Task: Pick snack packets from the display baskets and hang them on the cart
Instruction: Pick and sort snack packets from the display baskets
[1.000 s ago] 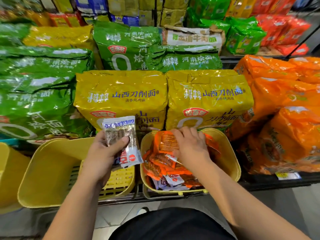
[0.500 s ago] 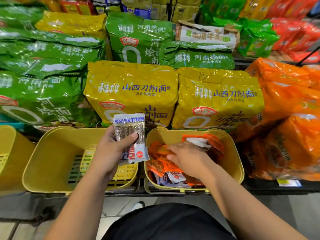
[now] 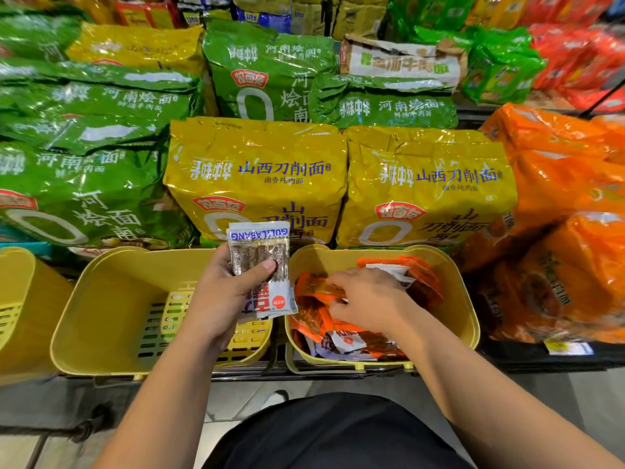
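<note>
The left hand (image 3: 221, 299) grips a white Guilabang packet (image 3: 258, 262) upright, thumb pressed across its front and fingers curled behind, as it did a second ago. It is held just left of the yellow basket (image 3: 455, 292), over the gap between that basket and a second yellow basket (image 3: 101, 316) on its left.

The right hand (image 3: 370, 301) reaches into the yellow basket, and its fingertips pinch an orange packet (image 3: 316, 287) at the basket's left side. A second ago this hand lay flat on packets nearer the basket's back wall; it has since drawn toward the near-left part. More orange and white packets lie loose in the basket under and around the hand.

Behind the basket stand two yellow noodle bags (image 3: 426, 184). Green noodle bags (image 3: 84, 198) are stacked to its far left and orange bags (image 3: 558, 231) to its right.
</note>
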Demonstrator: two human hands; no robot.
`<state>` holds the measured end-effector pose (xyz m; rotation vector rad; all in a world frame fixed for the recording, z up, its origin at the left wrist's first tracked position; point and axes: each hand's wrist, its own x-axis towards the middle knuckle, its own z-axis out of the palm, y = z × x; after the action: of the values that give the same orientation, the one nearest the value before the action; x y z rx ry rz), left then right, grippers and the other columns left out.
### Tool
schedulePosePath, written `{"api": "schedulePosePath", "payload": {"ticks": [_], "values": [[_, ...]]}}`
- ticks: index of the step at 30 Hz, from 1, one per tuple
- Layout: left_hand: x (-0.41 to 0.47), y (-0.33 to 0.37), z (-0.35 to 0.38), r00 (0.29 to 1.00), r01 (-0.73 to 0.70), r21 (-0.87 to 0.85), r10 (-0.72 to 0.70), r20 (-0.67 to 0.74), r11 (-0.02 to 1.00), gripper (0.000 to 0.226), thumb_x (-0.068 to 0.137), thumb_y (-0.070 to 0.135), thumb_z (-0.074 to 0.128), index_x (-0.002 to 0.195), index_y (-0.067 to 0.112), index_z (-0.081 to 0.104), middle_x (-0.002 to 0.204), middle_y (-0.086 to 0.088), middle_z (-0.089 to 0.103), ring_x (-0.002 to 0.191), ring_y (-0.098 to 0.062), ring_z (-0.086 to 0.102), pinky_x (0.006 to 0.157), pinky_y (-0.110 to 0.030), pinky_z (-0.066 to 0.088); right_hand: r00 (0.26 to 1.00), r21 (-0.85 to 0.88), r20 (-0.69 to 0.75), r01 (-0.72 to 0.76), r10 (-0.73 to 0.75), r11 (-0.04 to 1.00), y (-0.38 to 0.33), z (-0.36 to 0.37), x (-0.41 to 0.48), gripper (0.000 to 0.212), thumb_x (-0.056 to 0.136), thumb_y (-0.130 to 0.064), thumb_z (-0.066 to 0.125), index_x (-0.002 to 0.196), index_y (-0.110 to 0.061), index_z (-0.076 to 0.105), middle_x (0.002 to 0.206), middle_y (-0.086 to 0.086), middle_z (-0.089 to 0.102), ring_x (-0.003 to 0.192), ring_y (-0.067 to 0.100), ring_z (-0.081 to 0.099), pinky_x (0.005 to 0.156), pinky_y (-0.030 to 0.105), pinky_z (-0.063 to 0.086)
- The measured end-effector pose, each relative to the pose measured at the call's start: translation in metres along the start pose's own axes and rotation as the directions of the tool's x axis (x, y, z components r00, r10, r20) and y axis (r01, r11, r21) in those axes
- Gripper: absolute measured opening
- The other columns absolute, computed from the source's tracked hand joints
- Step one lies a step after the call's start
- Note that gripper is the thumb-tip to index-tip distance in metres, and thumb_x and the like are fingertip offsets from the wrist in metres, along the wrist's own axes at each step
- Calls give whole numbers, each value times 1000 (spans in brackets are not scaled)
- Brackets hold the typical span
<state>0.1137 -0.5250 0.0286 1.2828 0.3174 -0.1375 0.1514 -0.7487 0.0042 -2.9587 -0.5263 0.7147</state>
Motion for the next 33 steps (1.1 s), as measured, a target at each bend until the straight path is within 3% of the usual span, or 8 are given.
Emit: {"api": "schedulePosePath", "payload": {"ticks": [5,11,14,16,22,28,30,33], "values": [[-1,0,2,1000,-4,13,4,10,1000,38,90,-1,66,126,10,60,108,-13,76,84,-23,76,61,-33,61,997,-54,73,38,-34,998,-2,12,4,62,97,-62,47,151,-31,37,150,0,45,133,28,46,106,43,45],[-2,1,5,1000,-5,12,5,30,1000,38,90,-2,66,126,9,61,110,-14,76,86,-23,76,64,-33,62,985,-136,-161,31,-53,990,2,7,-2,36,109,-39,33,137,-23,49,122,3,65,104,31,63,73,34,45],[-1,2,6,999,-18,11,17,35,1000,38,90,-3,66,126,10,61,110,-13,76,87,-23,75,66,-34,62,926,2,-365,107,-98,994,15,4,-18,30,108,-35,39,132,-20,49,98,0,69,85,26,67,65,33,45],[-1,3,7,999,-30,13,29,41,999,39,90,-3,66,126,11,60,110,-12,76,88,-23,75,66,-35,62,911,276,-412,149,-23,950,25,-3,-32,30,105,-32,48,134,-23,44,85,-3,68,76,20,66,66,36,48],[-1,2,20,989,-54,87,41,144,995,39,88,1,68,124,14,61,108,-8,77,94,-25,75,72,-34,62,798,798,-540,382,270,466,48,-12,-65,10,96,-35,59,104,-31,63,90,2,68,82,17,65,77,39,51],[-8,-12,61,956,14,128,-51,290,992,44,80,5,77,121,12,63,113,-18,74,95,-30,71,81,-45,60,754,947,-313,293,578,131,38,-1,-59,29,95,-44,59,87,-19,73,83,9,73,78,27,66,79,57,53],[-11,-18,74,957,30,135,-68,281,990,42,83,4,73,123,9,62,113,-19,74,97,-35,71,81,-49,60,779,959,-167,270,604,-83,34,1,-60,27,95,-44,65,94,-18,74,91,10,76,85,31,72,83,53,57],[-13,-22,84,970,28,166,-67,233,986,37,87,5,74,122,10,65,110,-20,75,97,-41,72,84,-55,59,918,907,-51,208,394,-366,43,6,-70,47,81,-30,79,119,-6,65,112,20,73,99,34,73,85,46,57]]}}
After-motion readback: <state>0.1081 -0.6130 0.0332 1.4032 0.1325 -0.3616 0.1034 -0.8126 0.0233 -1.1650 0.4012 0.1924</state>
